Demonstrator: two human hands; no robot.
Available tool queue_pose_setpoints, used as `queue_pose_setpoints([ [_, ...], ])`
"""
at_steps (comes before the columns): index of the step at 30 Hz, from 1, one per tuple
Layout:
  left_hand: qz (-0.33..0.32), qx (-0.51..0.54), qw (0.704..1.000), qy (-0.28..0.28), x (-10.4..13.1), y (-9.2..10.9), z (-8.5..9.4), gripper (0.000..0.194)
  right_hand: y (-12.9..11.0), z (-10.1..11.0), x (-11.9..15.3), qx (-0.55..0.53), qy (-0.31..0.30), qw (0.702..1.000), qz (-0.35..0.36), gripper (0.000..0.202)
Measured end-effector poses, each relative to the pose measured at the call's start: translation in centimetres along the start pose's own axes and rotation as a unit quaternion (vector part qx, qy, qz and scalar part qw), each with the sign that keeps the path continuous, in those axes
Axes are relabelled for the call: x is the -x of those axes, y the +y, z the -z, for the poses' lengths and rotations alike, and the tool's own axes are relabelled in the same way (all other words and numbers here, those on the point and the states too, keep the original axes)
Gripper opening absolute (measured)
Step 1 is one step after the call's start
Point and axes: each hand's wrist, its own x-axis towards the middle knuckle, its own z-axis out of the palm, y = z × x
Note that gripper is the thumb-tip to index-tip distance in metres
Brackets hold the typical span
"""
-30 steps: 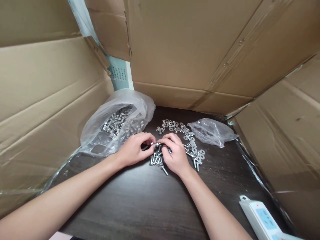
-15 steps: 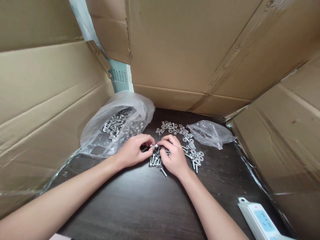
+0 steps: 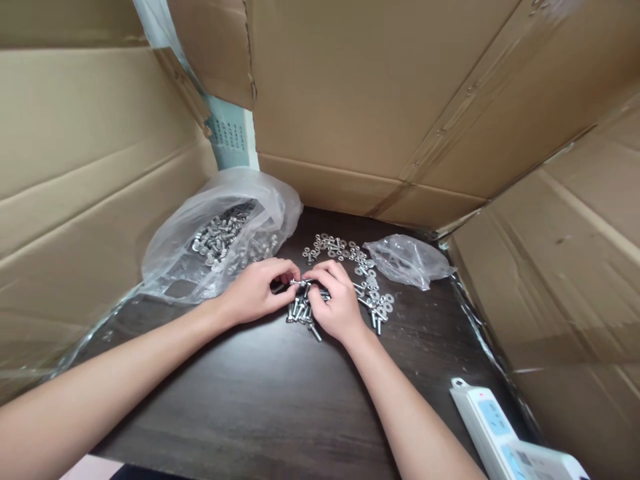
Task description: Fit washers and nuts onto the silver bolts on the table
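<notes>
Between my two hands is a small metal bolt [image 3: 301,283], pinched at its left end by the fingertips of my left hand [image 3: 261,291]. The fingers of my right hand [image 3: 336,301] close on the bolt's other end. Small parts on it are too tiny to tell apart. Just below the fingertips lies a pile of loose bolts [image 3: 300,312]. Washers and nuts [image 3: 373,283] are scattered behind and to the right of my right hand. A clear plastic bag [image 3: 230,250] full of metal bolts lies open behind my left hand.
A flattened clear bag [image 3: 410,261] lies at the back right of the dark table [image 3: 240,407]. Near the right front is a white power strip [image 3: 487,423]. Cardboard walls [image 3: 350,87] enclose the left, back and right sides.
The view has shifted, so the scene sits slightly further left and higher. My right fingertips have moved closer to my left ones around the bolt.
</notes>
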Motion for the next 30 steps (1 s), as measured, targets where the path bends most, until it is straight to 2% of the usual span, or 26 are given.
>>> queue_pose_setpoints([
  [5,-0.008,-0.006,1.0,0.002,-0.11,0.06,-0.07,0.006,0.3,-0.04,0.05,0.038,-0.027,0.999,-0.005,0.018],
  [12,-0.01,-0.004,1.0,-0.001,-0.11,0.02,-0.08,0.007,0.13,0.11,0.06,0.033,-0.006,0.999,-0.001,0.018],
  [19,-0.009,-0.005,1.0,0.002,-0.14,0.0,-0.11,0.008,-0.16,0.34,0.06,-0.019,0.014,0.999,0.022,0.02],
  [30,-0.006,-0.009,1.0,-0.003,-0.15,0.21,-0.03,0.007,-0.23,0.34,0.0,-0.02,0.015,0.999,0.024,0.02],
])
